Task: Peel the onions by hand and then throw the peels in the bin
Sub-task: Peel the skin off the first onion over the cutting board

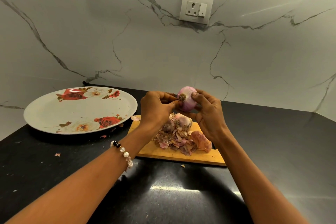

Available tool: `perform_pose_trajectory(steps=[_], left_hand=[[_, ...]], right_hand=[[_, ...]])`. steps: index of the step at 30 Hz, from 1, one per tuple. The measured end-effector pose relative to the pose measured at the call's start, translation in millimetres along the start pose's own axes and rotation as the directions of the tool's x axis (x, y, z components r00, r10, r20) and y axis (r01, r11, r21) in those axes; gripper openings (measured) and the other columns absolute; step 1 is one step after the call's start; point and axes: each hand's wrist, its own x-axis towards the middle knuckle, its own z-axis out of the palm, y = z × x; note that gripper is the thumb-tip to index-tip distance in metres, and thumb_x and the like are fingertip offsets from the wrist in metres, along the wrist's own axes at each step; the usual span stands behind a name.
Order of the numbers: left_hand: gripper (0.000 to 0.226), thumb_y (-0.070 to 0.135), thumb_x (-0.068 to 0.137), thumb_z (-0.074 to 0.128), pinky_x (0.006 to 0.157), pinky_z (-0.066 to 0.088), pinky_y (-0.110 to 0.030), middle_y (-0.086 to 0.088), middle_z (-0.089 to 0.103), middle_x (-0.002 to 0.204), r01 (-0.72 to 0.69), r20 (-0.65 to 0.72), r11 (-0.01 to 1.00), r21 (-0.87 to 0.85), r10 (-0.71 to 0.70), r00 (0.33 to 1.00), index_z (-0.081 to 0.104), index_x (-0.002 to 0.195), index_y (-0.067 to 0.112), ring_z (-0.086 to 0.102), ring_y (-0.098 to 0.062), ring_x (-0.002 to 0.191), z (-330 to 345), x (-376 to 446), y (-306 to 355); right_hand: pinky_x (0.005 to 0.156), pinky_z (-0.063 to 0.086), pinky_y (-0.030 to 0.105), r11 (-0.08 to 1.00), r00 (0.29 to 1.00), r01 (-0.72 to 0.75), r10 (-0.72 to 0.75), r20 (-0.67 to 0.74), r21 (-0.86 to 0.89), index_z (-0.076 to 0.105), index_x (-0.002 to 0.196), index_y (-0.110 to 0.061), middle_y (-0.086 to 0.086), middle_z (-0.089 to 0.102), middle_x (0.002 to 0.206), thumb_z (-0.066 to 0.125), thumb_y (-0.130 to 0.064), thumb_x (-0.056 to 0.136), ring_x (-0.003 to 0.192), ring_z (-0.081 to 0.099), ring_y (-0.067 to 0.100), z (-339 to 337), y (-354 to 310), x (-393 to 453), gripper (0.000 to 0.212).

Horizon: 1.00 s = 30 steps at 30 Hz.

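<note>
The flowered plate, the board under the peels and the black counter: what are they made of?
The round white plate with red roses looks like melamine or glazed ceramic: smooth, printed, faint scratches. The orange-brown rectangular cutting board looks like wood, matte, grain unclear. The black counter seems polished stone, speckled and reflecting light.

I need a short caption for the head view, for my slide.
Both hands hold a nearly peeled onion above a peel pile on the cutting board.

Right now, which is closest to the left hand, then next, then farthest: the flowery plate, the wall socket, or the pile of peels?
1. Pile of peels: on the cutting board, just below the left hand.
2. Flowery plate: on the counter, off to the left.
3. Wall socket: high on the wall behind.
</note>
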Motion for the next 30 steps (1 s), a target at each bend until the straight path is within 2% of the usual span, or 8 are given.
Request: perform_pose_trajectory(steps=[3,8,11,15,20,25,28,30], left_hand=[[0.022,0.019,0.073,0.08,0.072,0.055,-0.021,0.001,0.071,0.083,0.076,-0.002,0.996,-0.037,-0.076,0.997,0.075,0.092,0.009,0.066,-0.006,0.075,1,1,0],[0.022,0.022,0.072,0.08,0.081,0.058,-0.037,-0.004,0.073,0.086,0.215,0.039,0.964,-0.154,-0.212,0.977,0.075,0.09,0.011,0.07,-0.017,0.082,3,3,-4],[0.02,0.02,0.074,0.078,0.082,0.057,-0.035,-0.005,0.073,0.089,0.274,0.075,0.939,-0.208,-0.264,0.962,0.074,0.092,0.01,0.069,-0.019,0.086,5,3,-4],[0.018,0.013,0.077,0.074,0.073,0.057,-0.028,-0.01,0.073,0.09,0.369,0.172,0.856,-0.362,-0.327,0.929,0.072,0.093,0.006,0.071,-0.021,0.085,3,1,-4],[0.013,0.012,0.084,0.069,0.074,0.057,-0.029,-0.013,0.07,0.092,0.35,0.236,0.846,-0.402,-0.273,0.932,0.072,0.092,0.002,0.068,-0.024,0.089,3,3,-3],[0.009,0.017,0.086,0.066,0.087,0.05,-0.043,-0.003,0.065,0.098,0.25,0.229,0.896,-0.367,-0.174,0.958,0.07,0.079,0.013,0.06,-0.026,0.1,1,8,7],[0.008,0.018,0.088,0.064,0.085,0.052,-0.039,0.002,0.064,0.093,0.2,0.199,0.904,-0.378,-0.132,0.971,0.067,0.088,0.011,0.06,-0.019,0.094,-5,12,10],[0.011,0.019,0.086,0.067,0.078,0.055,-0.029,0.005,0.064,0.093,0.102,0.169,0.952,-0.289,-0.055,0.984,0.066,0.095,0.014,0.06,-0.013,0.091,-8,13,7]], right_hand=[[0.079,0.059,0.051,0.997,0.999,0.049,-0.049,-0.008,-0.06,0.058,0.122,-0.002,0.02,0.06,0.12,0.054,-0.011,0.097,0.104,0.066,0.035,1,3,0,0.027],[0.081,0.058,0.052,0.978,0.991,0.125,-0.129,-0.016,-0.169,0.056,0.128,-0.001,0.018,0.059,0.122,0.054,-0.015,0.098,0.107,0.065,0.033,5,7,-1,0.033],[0.082,0.059,0.049,0.959,0.987,0.15,-0.158,-0.014,-0.242,0.055,0.13,-0.003,0.014,0.059,0.122,0.054,-0.016,0.098,0.108,0.065,0.031,7,9,-1,0.035],[0.081,0.06,0.045,0.95,0.986,0.16,-0.167,-0.005,-0.266,0.055,0.129,-0.005,0.011,0.059,0.121,0.053,-0.016,0.098,0.108,0.064,0.03,7,8,-2,0.033],[0.075,0.061,0.04,0.984,0.993,0.122,-0.121,0.01,-0.127,0.06,0.116,-0.014,0.012,0.06,0.118,0.05,-0.015,0.099,0.103,0.066,0.032,7,4,-3,0.019],[0.072,0.062,0.044,0.988,1.0,0.009,-0.008,-0.008,0.152,0.059,0.104,-0.004,0.022,0.058,0.115,0.047,-0.009,0.099,0.097,0.066,0.036,5,-7,-4,0.014],[0.074,0.059,0.049,0.965,0.995,-0.063,0.081,-0.063,0.253,0.054,0.104,-0.002,0.029,0.05,0.122,0.047,-0.008,0.098,0.096,0.065,0.04,5,-11,-4,0.011],[0.073,0.059,0.049,0.951,0.991,-0.095,0.12,-0.067,0.294,0.051,0.104,-0.004,0.027,0.052,0.117,0.047,-0.009,0.097,0.086,0.069,0.037,5,-14,-6,0.01]])
